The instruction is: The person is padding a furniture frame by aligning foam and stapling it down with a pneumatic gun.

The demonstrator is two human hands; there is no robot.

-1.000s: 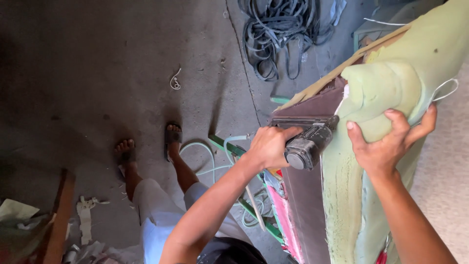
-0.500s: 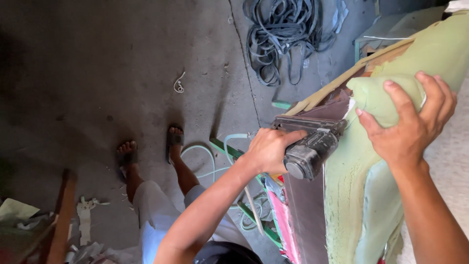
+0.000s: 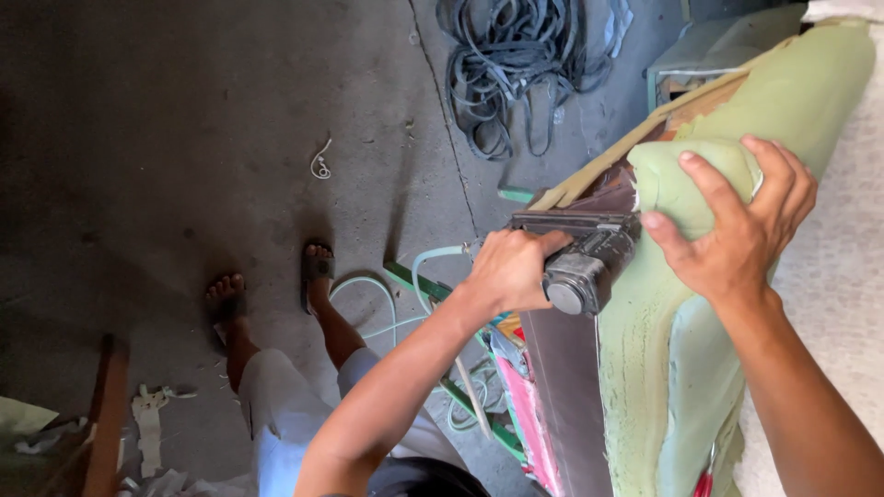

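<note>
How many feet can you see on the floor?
2. The left foot is bare on the grey concrete floor. The right foot stands beside it in a dark sandal. Both lie left of the green foam.

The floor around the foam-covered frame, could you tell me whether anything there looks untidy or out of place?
Yes. A tangled heap of dark straps lies loose on the concrete floor, pale scraps are scattered at lower left, and a pale green hose loops near the sandalled foot. The green foam has a rough, ragged cut edge.
</note>
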